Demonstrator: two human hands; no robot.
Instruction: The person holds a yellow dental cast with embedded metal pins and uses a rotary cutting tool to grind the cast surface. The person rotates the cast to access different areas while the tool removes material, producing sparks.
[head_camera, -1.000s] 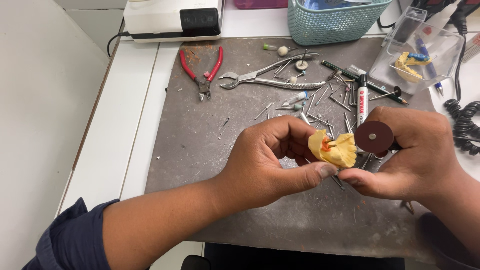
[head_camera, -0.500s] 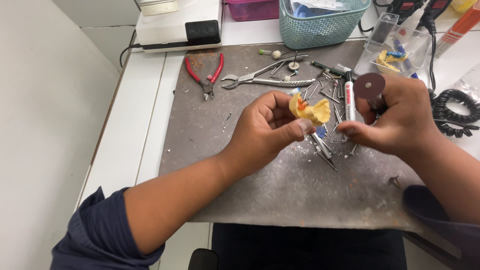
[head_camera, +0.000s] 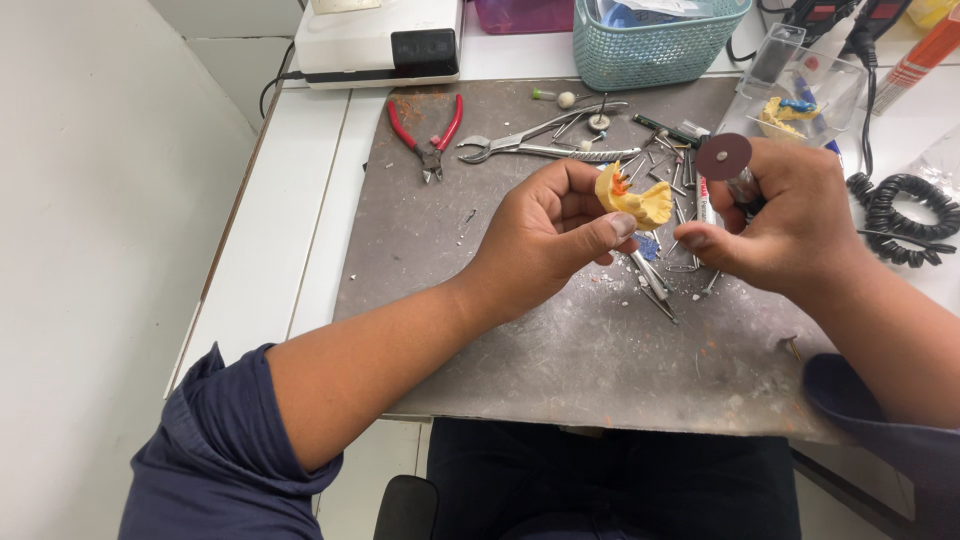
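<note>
One yellow dental cast (head_camera: 632, 203) in left hand (head_camera: 545, 240); one cutting disc (head_camera: 723, 157) in right hand (head_camera: 790, 225).

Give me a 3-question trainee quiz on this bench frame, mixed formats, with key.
1. True or false: the left hand holds the yellow dental cast.
2. Which tool is in the right hand? A) red-handled pliers B) rotary handpiece with a brown cutting disc C) metal forceps
3. Fill in: the red-handled pliers lie on the grey ____, untouched.

Key: 1 true; 2 B; 3 mat.
</note>
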